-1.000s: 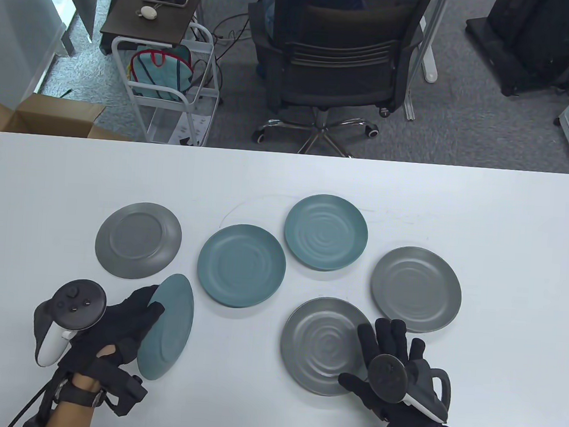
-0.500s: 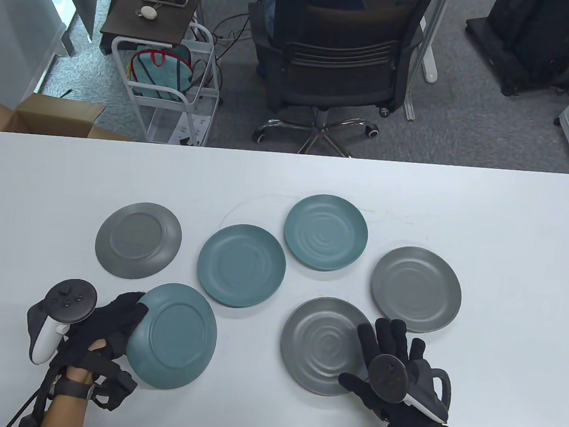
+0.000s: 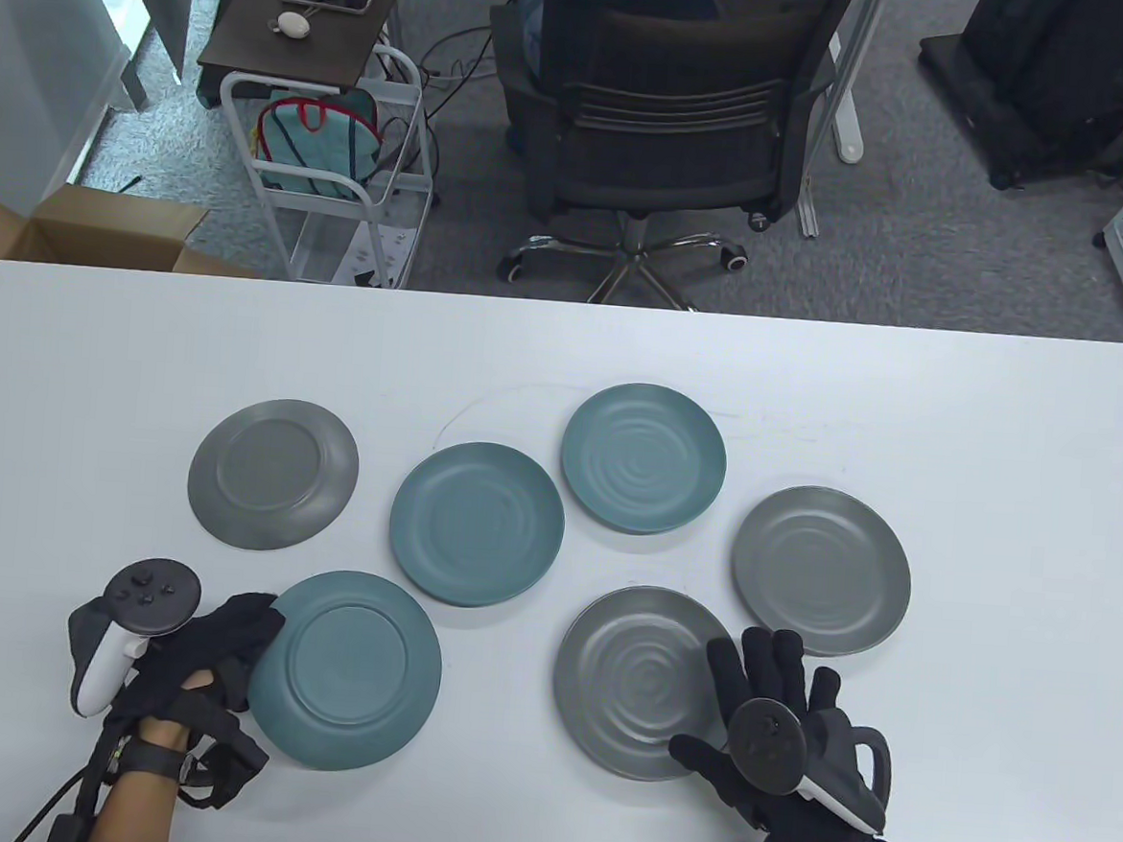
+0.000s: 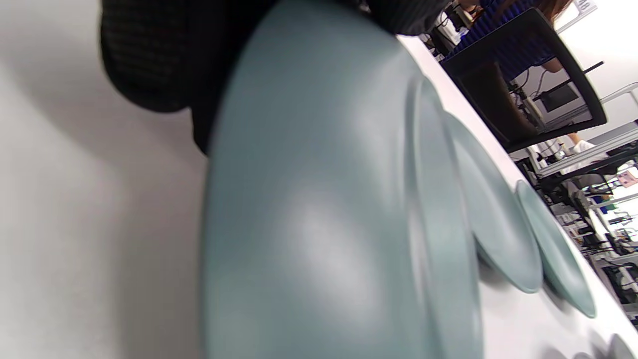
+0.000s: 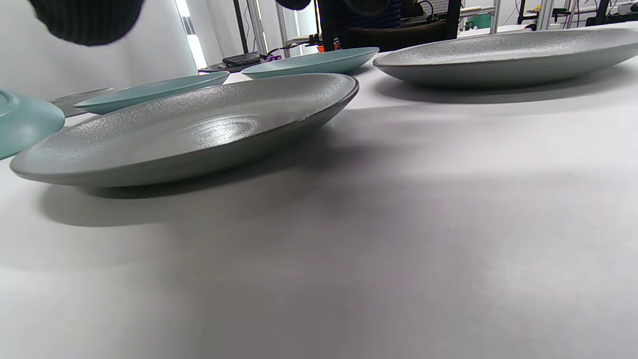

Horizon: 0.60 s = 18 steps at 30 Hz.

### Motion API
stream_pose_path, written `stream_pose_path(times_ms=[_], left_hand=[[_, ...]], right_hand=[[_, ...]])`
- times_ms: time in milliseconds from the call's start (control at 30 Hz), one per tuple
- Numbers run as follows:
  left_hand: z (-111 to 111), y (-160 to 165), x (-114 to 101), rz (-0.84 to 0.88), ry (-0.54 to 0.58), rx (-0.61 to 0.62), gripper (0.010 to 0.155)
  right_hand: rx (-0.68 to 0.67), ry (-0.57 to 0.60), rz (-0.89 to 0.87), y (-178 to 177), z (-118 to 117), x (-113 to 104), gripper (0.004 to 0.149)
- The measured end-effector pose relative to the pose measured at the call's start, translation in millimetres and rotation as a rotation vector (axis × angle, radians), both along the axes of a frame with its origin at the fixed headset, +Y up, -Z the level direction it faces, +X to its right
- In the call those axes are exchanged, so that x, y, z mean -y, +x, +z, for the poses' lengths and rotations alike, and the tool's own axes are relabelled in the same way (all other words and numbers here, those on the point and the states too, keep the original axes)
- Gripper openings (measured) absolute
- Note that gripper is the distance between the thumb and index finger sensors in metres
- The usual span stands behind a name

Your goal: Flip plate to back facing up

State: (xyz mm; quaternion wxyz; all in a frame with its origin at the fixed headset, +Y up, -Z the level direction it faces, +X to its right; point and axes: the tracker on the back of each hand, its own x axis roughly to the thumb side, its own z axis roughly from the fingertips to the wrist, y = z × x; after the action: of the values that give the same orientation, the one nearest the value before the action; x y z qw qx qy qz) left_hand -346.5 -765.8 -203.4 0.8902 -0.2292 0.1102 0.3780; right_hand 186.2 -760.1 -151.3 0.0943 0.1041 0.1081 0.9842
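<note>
1. While the teal plate (image 3: 345, 670) lies back up at the bench's (image 3: 1002, 452) near left, the left hand (image 3: 209, 651) holds its left rim, fingers tucked beneath.
2. Right hand (image 3: 772, 714) rests open, fingers spread over the near edge of a face-up grey plate (image 3: 635, 681), gripping nothing.
3. Four more plates lie beyond; the far-left grey one (image 3: 272, 473) shows its back.

L hand (image 3: 204, 656) curled, fingers tucked under; R hand (image 3: 771, 719) flat, palm down, fingers spread fwd.
</note>
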Motion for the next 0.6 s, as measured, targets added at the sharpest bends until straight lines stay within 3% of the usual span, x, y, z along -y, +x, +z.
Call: stream_pose_path(times_ms=[267, 600], left_hand=[[-1.2, 2.8, 14.2, -0.105, -0.041, 0.005, 0.06], [-2.3, 9.8, 10.2, -0.223, -0.044, 0.015, 0.06]], right_hand=[[0.0, 0.0, 0.0, 0.3, 0.0, -0.1, 0.094], [0.0, 0.003, 0.0, 0.3, 0.2, -0.3, 0.094]])
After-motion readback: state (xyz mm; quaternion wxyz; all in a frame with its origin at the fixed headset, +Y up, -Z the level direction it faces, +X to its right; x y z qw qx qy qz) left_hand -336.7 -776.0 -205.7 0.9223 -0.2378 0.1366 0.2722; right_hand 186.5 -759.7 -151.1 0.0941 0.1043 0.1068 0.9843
